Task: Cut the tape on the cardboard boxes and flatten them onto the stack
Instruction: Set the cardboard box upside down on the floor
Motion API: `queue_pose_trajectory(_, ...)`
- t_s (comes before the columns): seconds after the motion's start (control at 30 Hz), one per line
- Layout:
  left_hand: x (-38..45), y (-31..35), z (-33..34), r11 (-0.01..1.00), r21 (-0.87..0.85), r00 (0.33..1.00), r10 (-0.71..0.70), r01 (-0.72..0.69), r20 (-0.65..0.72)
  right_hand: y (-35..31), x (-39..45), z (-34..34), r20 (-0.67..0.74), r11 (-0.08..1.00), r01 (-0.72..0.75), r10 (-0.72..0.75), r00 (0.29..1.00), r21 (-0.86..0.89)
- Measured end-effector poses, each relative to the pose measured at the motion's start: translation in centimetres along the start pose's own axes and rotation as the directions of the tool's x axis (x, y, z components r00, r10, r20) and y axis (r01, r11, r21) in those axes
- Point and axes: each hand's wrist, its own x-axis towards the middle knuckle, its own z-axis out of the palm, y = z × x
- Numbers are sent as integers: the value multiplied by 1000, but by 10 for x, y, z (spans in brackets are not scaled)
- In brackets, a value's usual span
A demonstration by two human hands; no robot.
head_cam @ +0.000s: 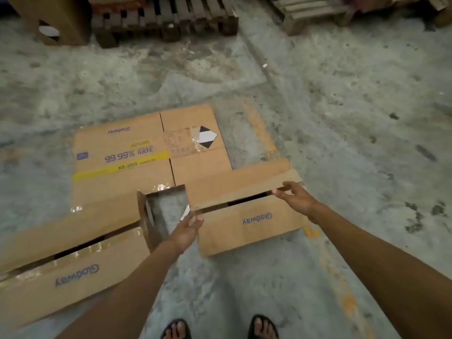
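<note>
A brown Gladway cardboard box (247,228) lies low on the concrete floor in front of me, its flaps spread and a dark gap between them. My left hand (186,231) holds the box's left corner beside an upright flap (149,223). My right hand (296,195) grips the right end of the far flap (234,184). A flattened box (117,157) with "99.99% RATE" print and a yellow stripe lies on the floor behind. Another box (61,280) with shiny tape on its flaps lies at the lower left. No cutting tool is in sight.
Wooden pallets (166,18) stand at the back, with more pallets (318,13) at the back right and a cardboard piece (51,20) at the back left. A faded yellow line (342,285) runs along the floor. My sandalled feet (220,329) are at the bottom edge.
</note>
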Motion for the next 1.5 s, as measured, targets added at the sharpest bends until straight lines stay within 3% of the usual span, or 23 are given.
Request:
queue_pose_trajectory(0.13,107,-27,21,992,-128,986,-33,12,-163,42,101,22,-258,997,-80,81,963,16)
queue_pose_trajectory(0.23,194,-45,35,979,-201,938,-45,-27,-344,71,170,32,-432,996,-63,31,901,-59)
queue_pose_trajectory(0.33,251,-60,50,992,-105,872,8,-68,-490,104,216,44,-506,983,-68,-28,862,-171)
queue_pose_trajectory(0.43,282,-76,58,996,3,790,72,-88,-609,130,241,52,-648,975,-53,-102,755,-214)
queue_pose_trajectory(0.5,292,-81,57,994,56,772,111,-97,-626,138,251,46,-649,983,-49,-78,757,-176)
queue_pose_trajectory(0.6,288,-84,54,985,84,778,172,-152,-604,151,259,33,-576,1000,3,-6,818,-6)
queue_pose_trajectory(0.7,265,-81,59,980,74,761,190,-185,-620,167,232,33,-579,988,106,-19,815,116)
queue_pose_trajectory(0.8,237,-73,73,938,113,713,323,-327,-622,194,189,32,-711,945,242,-14,703,221)
queue_pose_trajectory(0.93,207,-43,96,705,93,486,572,-703,-661,231,153,18,-869,745,584,-11,494,322)
queue_pose_trajectory(0.97,204,-31,100,643,39,462,591,-765,-661,238,148,16,-896,673,673,-33,442,307)
queue_pose_trajectory(1.07,196,2,103,474,-316,565,616,-822,-549,253,138,16,-937,515,814,-57,344,268)
queue_pose_trajectory(1.13,198,5,100,437,-443,617,638,-783,-461,265,143,26,-940,498,819,-20,340,285)
queue_pose_trajectory(1.27,219,-30,108,454,-539,673,663,-710,-329,290,159,59,-934,693,646,113,340,319)
queue_pose_trajectory(1.33,224,-55,114,422,-543,643,697,-726,-318,302,165,78,-918,698,618,152,367,362)
queue_pose_trajectory(1.4,227,-74,115,403,-500,599,730,-766,-329,310,165,93,-901,607,684,138,411,405)
queue_pose_trajectory(1.47,226,-88,112,407,-420,551,773,-811,-314,312,157,104,-847,366,775,76,527,515)
queue_pose_trajectory(1.5,226,-94,108,408,-357,517,800,-840,-303,311,151,107,-793,185,775,50,607,604)
